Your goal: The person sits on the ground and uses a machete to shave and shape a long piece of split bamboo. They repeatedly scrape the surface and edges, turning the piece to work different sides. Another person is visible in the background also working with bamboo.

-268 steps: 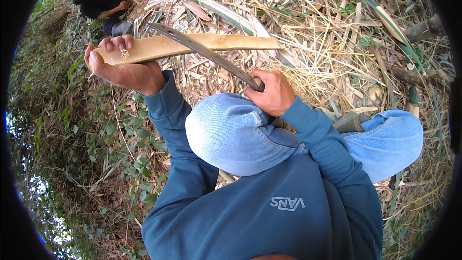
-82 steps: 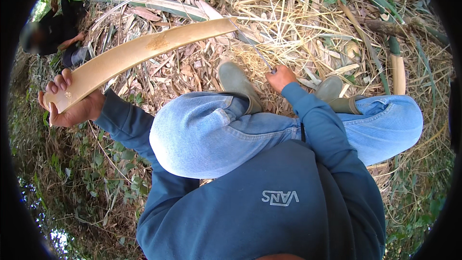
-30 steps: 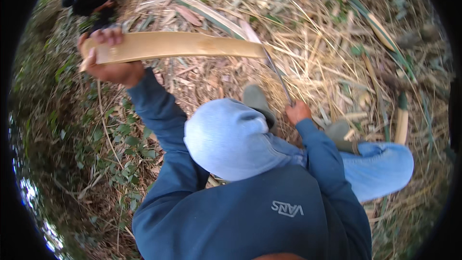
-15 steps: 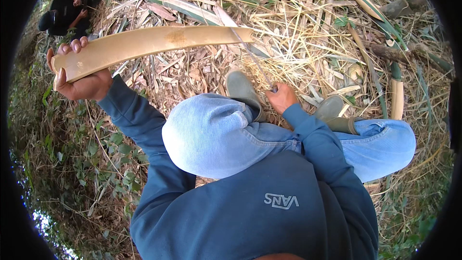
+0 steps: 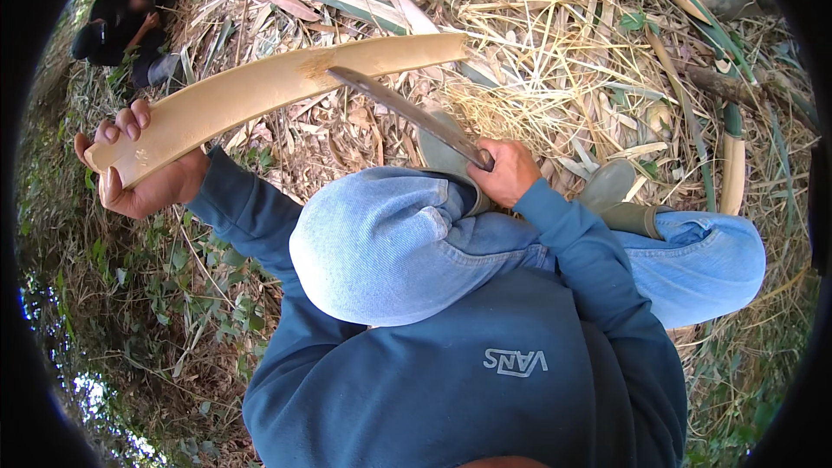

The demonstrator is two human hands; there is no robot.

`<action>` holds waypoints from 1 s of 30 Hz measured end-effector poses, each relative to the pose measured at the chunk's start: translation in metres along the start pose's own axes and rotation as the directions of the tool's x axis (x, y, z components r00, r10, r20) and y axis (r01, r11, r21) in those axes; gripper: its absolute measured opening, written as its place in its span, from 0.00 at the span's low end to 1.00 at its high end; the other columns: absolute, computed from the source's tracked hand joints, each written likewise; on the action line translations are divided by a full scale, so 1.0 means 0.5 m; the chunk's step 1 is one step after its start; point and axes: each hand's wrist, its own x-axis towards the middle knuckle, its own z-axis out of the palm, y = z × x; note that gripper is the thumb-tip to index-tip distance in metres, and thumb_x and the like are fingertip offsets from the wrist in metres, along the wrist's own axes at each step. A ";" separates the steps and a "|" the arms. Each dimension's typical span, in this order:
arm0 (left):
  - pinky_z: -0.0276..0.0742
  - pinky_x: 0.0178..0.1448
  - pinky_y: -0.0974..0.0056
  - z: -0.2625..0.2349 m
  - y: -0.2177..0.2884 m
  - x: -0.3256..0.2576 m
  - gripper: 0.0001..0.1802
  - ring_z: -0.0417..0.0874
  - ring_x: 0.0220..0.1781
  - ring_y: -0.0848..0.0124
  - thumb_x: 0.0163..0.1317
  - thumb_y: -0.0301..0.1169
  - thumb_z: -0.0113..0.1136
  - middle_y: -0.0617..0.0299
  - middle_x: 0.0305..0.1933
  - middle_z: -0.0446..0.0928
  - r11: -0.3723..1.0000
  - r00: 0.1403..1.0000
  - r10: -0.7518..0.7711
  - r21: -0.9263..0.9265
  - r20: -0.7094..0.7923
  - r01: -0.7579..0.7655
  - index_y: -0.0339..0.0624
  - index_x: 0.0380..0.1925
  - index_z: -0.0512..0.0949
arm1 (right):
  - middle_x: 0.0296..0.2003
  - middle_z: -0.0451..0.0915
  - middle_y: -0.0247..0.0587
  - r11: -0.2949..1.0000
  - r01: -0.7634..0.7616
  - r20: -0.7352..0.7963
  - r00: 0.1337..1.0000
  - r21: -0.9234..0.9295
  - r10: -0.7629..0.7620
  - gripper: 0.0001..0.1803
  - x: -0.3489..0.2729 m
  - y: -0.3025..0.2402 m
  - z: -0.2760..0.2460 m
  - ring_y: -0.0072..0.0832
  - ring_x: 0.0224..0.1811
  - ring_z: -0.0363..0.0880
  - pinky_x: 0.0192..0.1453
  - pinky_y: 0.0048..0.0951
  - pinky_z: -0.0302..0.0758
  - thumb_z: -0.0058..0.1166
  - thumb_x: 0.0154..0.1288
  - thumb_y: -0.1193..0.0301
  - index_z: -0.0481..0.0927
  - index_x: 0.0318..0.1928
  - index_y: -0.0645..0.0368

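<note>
My left hand (image 5: 143, 175) grips the near end of a long pale split bamboo piece (image 5: 277, 87), which reaches out to the upper right over the litter. My right hand (image 5: 507, 172) is closed on the handle of a long dark blade (image 5: 407, 113). The blade's tip lies against the bamboo's upper edge near its middle. My knees in light blue jeans (image 5: 381, 243) are bent below the hands, and olive rubber boots (image 5: 620, 199) show beside the right wrist.
Dry bamboo leaves and stalks (image 5: 563, 61) cover the ground. Cut bamboo culms (image 5: 732, 156) lie at the right. Another person in dark clothes (image 5: 121, 13) crouches at the upper left. Green undergrowth (image 5: 130, 295) fills the left side.
My right hand has lifted from the ground by the boots with the blade, which now rests on the bamboo. The bamboo's far end has dropped slightly.
</note>
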 end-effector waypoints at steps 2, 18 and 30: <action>0.68 0.35 0.58 0.004 -0.004 0.001 0.26 0.71 0.28 0.65 0.45 0.38 0.50 0.59 0.32 0.72 1.000 1.000 -0.004 -0.004 -0.002 0.004 0.45 0.48 0.71 | 0.19 0.77 0.52 1.000 0.007 -0.020 1.000 0.004 -0.007 0.13 0.000 0.011 0.000 0.48 0.23 0.78 0.31 0.41 0.75 0.59 0.53 0.63 0.80 0.33 0.60; 0.68 0.34 0.58 -0.006 0.002 -0.004 0.26 0.72 0.28 0.66 0.44 0.36 0.51 0.60 0.31 0.72 1.000 1.000 -0.010 -0.013 -0.018 0.010 0.46 0.49 0.72 | 0.20 0.78 0.54 0.998 -0.029 -0.061 0.998 -0.058 0.026 0.14 0.000 0.026 0.010 0.51 0.26 0.79 0.34 0.45 0.76 0.58 0.52 0.60 0.79 0.27 0.59; 0.67 0.34 0.60 -0.023 0.001 -0.001 0.25 0.70 0.28 0.67 0.46 0.37 0.52 0.58 0.32 0.70 1.000 1.000 -0.009 -0.028 0.013 0.009 0.46 0.48 0.69 | 0.22 0.79 0.53 0.979 -0.188 -0.058 0.981 -0.084 0.183 0.15 0.008 0.077 0.014 0.50 0.28 0.80 0.37 0.44 0.76 0.58 0.52 0.59 0.80 0.28 0.60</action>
